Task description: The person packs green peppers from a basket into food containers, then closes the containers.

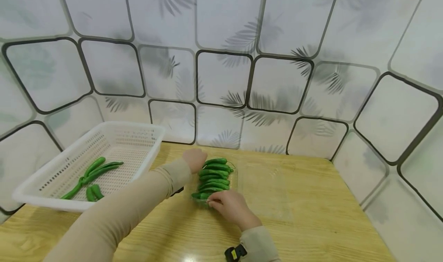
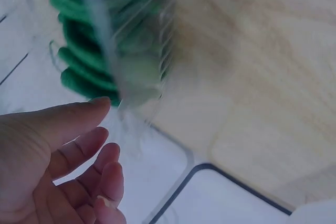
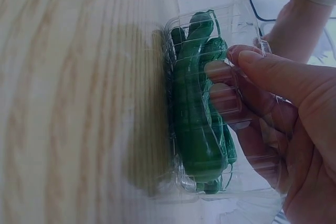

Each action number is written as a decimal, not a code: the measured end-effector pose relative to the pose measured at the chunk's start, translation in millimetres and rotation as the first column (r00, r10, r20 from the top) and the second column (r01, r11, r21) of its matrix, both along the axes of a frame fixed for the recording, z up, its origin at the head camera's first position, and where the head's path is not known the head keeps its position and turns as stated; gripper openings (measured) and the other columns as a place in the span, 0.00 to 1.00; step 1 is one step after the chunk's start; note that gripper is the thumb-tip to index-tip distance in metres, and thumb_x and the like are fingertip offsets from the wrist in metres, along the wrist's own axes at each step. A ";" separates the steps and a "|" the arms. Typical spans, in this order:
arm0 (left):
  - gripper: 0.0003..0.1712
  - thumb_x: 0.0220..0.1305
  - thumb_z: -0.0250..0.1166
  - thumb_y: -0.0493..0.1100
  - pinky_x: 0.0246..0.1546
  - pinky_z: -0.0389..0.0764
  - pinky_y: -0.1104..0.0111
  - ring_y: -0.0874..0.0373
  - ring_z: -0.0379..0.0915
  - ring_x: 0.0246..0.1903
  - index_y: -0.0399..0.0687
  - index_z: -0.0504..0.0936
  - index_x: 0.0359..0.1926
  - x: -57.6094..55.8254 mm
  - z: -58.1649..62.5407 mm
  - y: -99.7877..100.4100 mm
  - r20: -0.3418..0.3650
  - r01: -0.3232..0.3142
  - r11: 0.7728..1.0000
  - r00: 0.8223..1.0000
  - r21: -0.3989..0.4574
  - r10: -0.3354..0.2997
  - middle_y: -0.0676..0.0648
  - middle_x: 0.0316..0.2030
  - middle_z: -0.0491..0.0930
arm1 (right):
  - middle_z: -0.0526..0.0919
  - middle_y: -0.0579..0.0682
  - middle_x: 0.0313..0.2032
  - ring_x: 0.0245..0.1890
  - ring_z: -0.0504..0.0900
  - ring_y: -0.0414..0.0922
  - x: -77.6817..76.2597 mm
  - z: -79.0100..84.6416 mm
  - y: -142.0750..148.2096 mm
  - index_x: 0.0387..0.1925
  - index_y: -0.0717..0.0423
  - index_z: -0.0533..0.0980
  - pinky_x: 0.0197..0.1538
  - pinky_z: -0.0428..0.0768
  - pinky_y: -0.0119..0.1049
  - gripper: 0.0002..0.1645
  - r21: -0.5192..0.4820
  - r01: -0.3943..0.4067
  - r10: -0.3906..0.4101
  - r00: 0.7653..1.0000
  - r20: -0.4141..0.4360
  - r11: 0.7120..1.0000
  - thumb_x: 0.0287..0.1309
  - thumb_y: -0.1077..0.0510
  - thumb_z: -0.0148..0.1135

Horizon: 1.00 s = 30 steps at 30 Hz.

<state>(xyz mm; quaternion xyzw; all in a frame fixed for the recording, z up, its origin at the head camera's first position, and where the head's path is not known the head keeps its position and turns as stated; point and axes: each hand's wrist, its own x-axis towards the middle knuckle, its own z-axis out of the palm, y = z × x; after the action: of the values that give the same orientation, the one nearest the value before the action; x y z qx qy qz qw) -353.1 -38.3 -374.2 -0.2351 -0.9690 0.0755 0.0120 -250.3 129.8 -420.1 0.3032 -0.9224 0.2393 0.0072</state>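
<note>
Nearest the camera, the left sleeve [image 1: 128, 212] crosses from lower left toward the far end of a clear plastic container [image 1: 234, 182], which stands on the wooden table [image 1: 332, 216]. We note the governing relation: the container lies between the two hands, its long axis running away from the person, with the green peppers [image 1: 214, 172] laid crosswise inside. The left hand [image 1: 195, 159] is at the far left corner; in its wrist view the fingers curve loosely, the thumb tip at the rim, and we make out no grip. The right hand [image 1: 232, 206] is the nearer to the person and pinches clear plastic at the near end between thumb and fingers. To the container's right we find one clear panel [image 1: 264, 193] flat on the table; to its left, one white basket [image 1: 52, 203] with slotted walls.

By count, we have one container, one basket, one panel and two hands. Peppers overlap under the plastic's glare, so we put those in the container at about eight; of the loose peppers [image 1: 104, 169] in the basket we count at least four.
</note>
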 end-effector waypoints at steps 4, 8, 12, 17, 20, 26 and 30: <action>0.04 0.62 0.61 0.36 0.29 0.79 0.58 0.48 0.77 0.30 0.40 0.78 0.37 -3.1 19.1 -8.7 -0.023 0.022 0.999 1.000 0.045 -0.021 0.42 0.30 0.79 | 0.83 0.37 0.32 0.29 0.77 0.31 -0.6 -1.3 2.4 0.37 0.45 0.84 0.33 0.75 0.32 0.08 -0.003 0.005 -0.005 1.000 0.002 1.000 0.58 0.53 0.61; 0.09 0.61 0.62 0.39 0.30 0.79 0.57 0.48 0.77 0.32 0.41 0.78 0.42 -2.8 41.6 -19.8 0.001 -0.022 0.999 1.000 0.045 0.022 0.42 0.34 0.79 | 0.83 0.37 0.33 0.30 0.77 0.31 -0.6 -3.0 5.8 0.37 0.45 0.84 0.33 0.75 0.32 0.08 -0.006 0.006 -0.006 1.000 0.006 1.000 0.59 0.52 0.60; 0.08 0.62 0.61 0.38 0.30 0.78 0.58 0.49 0.76 0.32 0.40 0.78 0.42 -1.9 60.1 -30.1 0.029 -0.041 0.998 0.999 0.052 0.039 0.43 0.33 0.78 | 0.83 0.37 0.34 0.30 0.77 0.32 1.9 -4.9 16.3 0.38 0.45 0.83 0.34 0.75 0.33 0.09 0.000 0.032 -0.032 0.999 0.036 0.999 0.60 0.52 0.59; 0.07 0.62 0.60 0.38 0.33 0.78 0.59 0.50 0.77 0.32 0.38 0.77 0.40 -6.3 75.6 -49.1 0.056 -0.059 0.996 0.997 0.073 0.055 0.44 0.32 0.79 | 0.83 0.38 0.35 0.33 0.79 0.35 5.2 -5.5 35.6 0.37 0.45 0.83 0.36 0.76 0.37 0.08 0.009 0.094 -0.094 0.994 0.057 0.996 0.60 0.52 0.60; 0.09 0.61 0.61 0.39 0.38 0.77 0.56 0.48 0.77 0.37 0.36 0.77 0.40 -9.3 83.1 -72.0 0.063 -0.113 0.987 0.992 0.110 0.107 0.42 0.35 0.80 | 0.83 0.38 0.35 0.34 0.79 0.36 4.6 -5.7 42.3 0.37 0.45 0.83 0.37 0.77 0.38 0.08 0.007 0.096 -0.096 0.994 0.051 0.995 0.60 0.52 0.59; 0.09 0.60 0.58 0.37 0.37 0.75 0.53 0.46 0.76 0.34 0.32 0.75 0.36 -14.0 87.7 -125.3 0.051 -0.170 0.965 0.985 0.200 0.163 0.38 0.34 0.79 | 0.83 0.38 0.35 0.34 0.80 0.37 4.9 -6.1 50.0 0.37 0.44 0.83 0.37 0.77 0.39 0.08 0.012 0.110 -0.111 0.993 0.047 0.994 0.60 0.51 0.59; 0.10 0.62 0.56 0.36 0.36 0.75 0.52 0.44 0.76 0.34 0.29 0.75 0.35 -17.7 79.1 -153.7 0.085 -0.220 0.952 0.975 0.212 0.207 0.36 0.34 0.79 | 0.83 0.38 0.35 0.34 0.80 0.37 6.1 -7.0 53.9 0.37 0.44 0.83 0.37 0.76 0.39 0.08 0.013 0.124 -0.124 0.992 0.037 0.992 0.60 0.51 0.60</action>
<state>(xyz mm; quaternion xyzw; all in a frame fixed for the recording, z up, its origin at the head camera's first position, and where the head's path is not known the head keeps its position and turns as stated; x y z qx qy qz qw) -370.8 -192.0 -295.1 -0.1283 -0.9910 -0.0386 -0.0004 -244.2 183.7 -427.2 0.2407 -0.9407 0.2392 0.0030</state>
